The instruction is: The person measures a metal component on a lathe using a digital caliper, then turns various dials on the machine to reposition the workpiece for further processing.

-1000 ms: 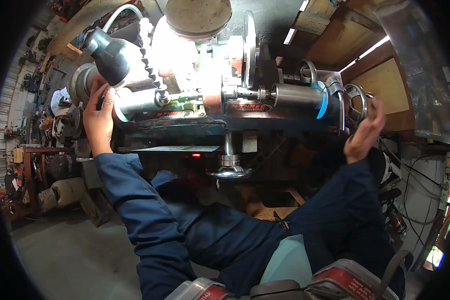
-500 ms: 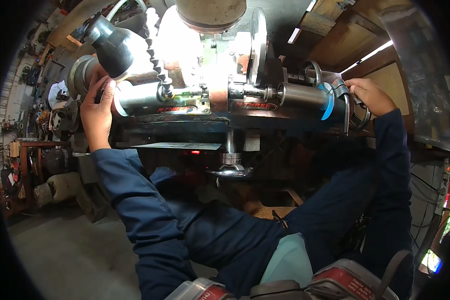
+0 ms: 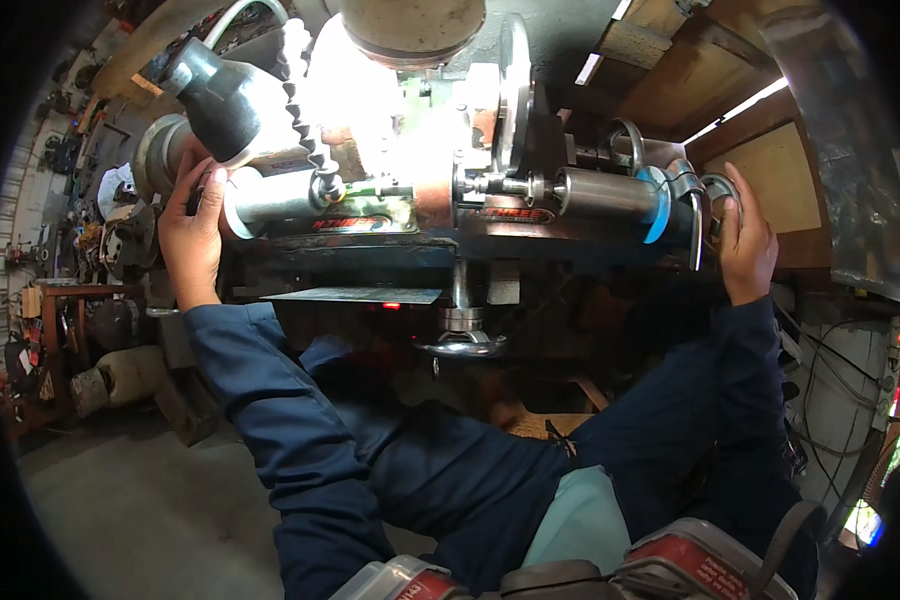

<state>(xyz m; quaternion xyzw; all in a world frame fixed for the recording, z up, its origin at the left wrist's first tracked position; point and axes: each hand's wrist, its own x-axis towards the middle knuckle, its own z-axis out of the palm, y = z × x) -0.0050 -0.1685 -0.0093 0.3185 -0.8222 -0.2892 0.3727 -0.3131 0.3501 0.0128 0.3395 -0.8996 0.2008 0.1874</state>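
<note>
A bench grinding machine lies across the view, with a steel headstock cylinder (image 3: 280, 195) on the left and a steel tailstock cylinder (image 3: 605, 192) on the right. Between them runs a thin spindle line (image 3: 505, 187). My left hand (image 3: 192, 235) is closed at the headstock's left end, its thumb upright beside the pale flange (image 3: 240, 203); the fingers' hold is partly hidden. At the far right end, my right hand (image 3: 748, 245) is closed on the rim of a small metal handwheel (image 3: 717, 187). A bent lever (image 3: 696, 235) hangs beside it, next to a blue ring (image 3: 658, 205).
A black lamp (image 3: 225, 100) shines over the machine, beside a segmented coolant hose (image 3: 298, 90). Behind the spindle line stands a large disc (image 3: 513, 95). Below, a chrome handwheel (image 3: 462, 346) and a thin metal plate (image 3: 355, 295) jut toward my legs.
My right hand has shifted down around the small handwheel, and its forearm has swung inward. My left hand stays at the headstock end.
</note>
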